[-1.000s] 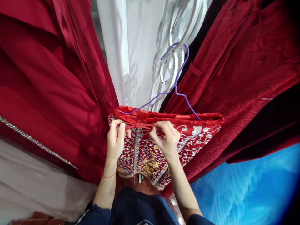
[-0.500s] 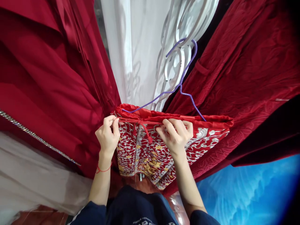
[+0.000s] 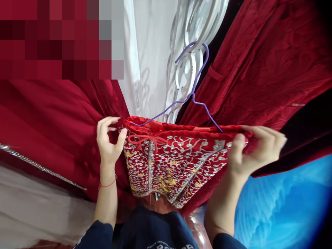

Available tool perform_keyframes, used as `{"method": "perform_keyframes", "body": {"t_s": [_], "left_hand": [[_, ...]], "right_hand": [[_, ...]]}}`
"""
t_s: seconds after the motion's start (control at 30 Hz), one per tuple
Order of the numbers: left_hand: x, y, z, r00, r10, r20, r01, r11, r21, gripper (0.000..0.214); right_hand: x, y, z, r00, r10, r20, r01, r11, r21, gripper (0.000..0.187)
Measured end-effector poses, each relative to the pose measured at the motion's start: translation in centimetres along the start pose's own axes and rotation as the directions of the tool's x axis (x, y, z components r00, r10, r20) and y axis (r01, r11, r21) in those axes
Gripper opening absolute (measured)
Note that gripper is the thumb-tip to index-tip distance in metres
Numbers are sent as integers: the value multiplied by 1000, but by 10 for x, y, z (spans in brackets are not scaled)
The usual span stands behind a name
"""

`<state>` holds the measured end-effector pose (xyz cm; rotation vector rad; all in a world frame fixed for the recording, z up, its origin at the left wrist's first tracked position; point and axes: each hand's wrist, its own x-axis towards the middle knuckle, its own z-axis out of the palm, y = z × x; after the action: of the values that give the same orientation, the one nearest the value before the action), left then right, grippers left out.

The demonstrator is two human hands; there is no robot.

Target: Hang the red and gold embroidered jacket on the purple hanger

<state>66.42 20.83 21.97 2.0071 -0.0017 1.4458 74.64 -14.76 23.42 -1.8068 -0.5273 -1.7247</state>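
Observation:
A red skirt [image 3: 176, 162] with silver and gold embroidery hangs folded over a purple wire hanger [image 3: 193, 93] in front of me. A thin red drawstring [image 3: 145, 139] lies tied near its waistband. My left hand [image 3: 109, 145] pinches the left end of the waistband between thumb and fingers. My right hand [image 3: 252, 152] grips the right end of the waistband, fingers curled round the cloth. A red thread bracelet circles my left wrist.
Dark red garments hang close on the left [image 3: 52, 114] and right [image 3: 259, 69]. White cloth and a white scrolled screen [image 3: 186, 52] stand behind the hanger. A beaded trim [image 3: 41, 167] crosses pale fabric at lower left. Blue floor [image 3: 285, 207] shows at lower right.
Both hands left the drawstring at the middle and moved apart to the two ends of the waistband. The right hand travelled far to the right. The drawstring now lies loose.

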Motion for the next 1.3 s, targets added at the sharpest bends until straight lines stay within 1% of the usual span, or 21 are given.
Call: {"method": "perform_keyframes", "body": {"t_s": [0.03,0.07,0.13,0.17,0.2,0.23,0.37,0.43,0.5,0.57,0.67,0.73,0.77,0.83,0.9,0.97,1.03,1.07,1.13,1.23,1.3], "left_hand": [[4,-2,-1,998,37,46,-39,998,42,37],[8,-5,-1,992,56,117,-63,997,53,39],[12,-12,-1,966,46,254,-49,999,5,37],[13,-16,1,959,34,280,-28,999,-28,34],[13,-19,3,962,24,271,-11,999,-50,31],[13,-22,6,972,18,234,-4,998,-62,30],[19,-18,21,999,2,43,0,998,-57,32],[24,-9,27,999,-36,-39,34,997,-64,36],[27,-1,31,992,-88,-96,79,993,-88,41],[27,4,33,987,-142,-71,131,981,-143,42],[18,5,34,975,-219,47,224,951,-215,35],[9,4,32,965,-256,59,263,941,-213,32],[5,4,30,964,-262,42,265,944,-194,32],[-4,7,24,972,-236,11,236,966,-105,32],[-11,12,16,985,-171,16,170,984,47,34],[-20,21,5,994,-94,55,82,976,202,40],[-32,35,-7,992,-46,116,12,959,284,47],[-39,43,-14,989,-42,144,-2,956,293,49],[-59,61,-27,980,-68,185,19,967,256,51],[-102,91,-42,965,-155,212,124,980,153,48],[-136,108,-46,945,-236,225,213,969,124,45]], "right_hand": [[1,14,-5,997,71,20,-72,997,23,33],[0,26,-9,985,148,88,-155,984,84,38],[-5,46,-12,920,270,284,-337,915,222,38],[-9,53,-11,884,306,353,-406,876,260,32],[-13,59,-9,864,327,383,-444,854,272,25],[-15,63,-7,865,338,372,-449,851,271,21],[-10,66,6,940,295,173,-332,909,253,22],[-1,63,10,954,280,110,-298,930,216,24],[7,60,12,952,288,108,-303,936,177,26],[9,59,12,935,317,162,-341,928,151,29],[2,63,13,890,373,260,-416,899,134,34],[-4,66,15,882,387,268,-426,899,105,37],[-6,67,15,891,380,247,-411,908,84,37],[-9,64,16,921,326,212,-339,941,23,41],[-9,55,14,936,246,252,-233,969,-83,55],[-8,43,11,915,205,349,-137,968,-209,61],[-6,30,7,892,198,407,-90,959,-269,60],[-5,24,5,890,183,417,-83,965,-247,60],[-4,13,2,895,123,429,-69,988,-137,63],[-9,-3,-3,898,9,440,-27,999,34,56],[-22,-15,-7,904,-33,427,-14,994,106,51]]}}
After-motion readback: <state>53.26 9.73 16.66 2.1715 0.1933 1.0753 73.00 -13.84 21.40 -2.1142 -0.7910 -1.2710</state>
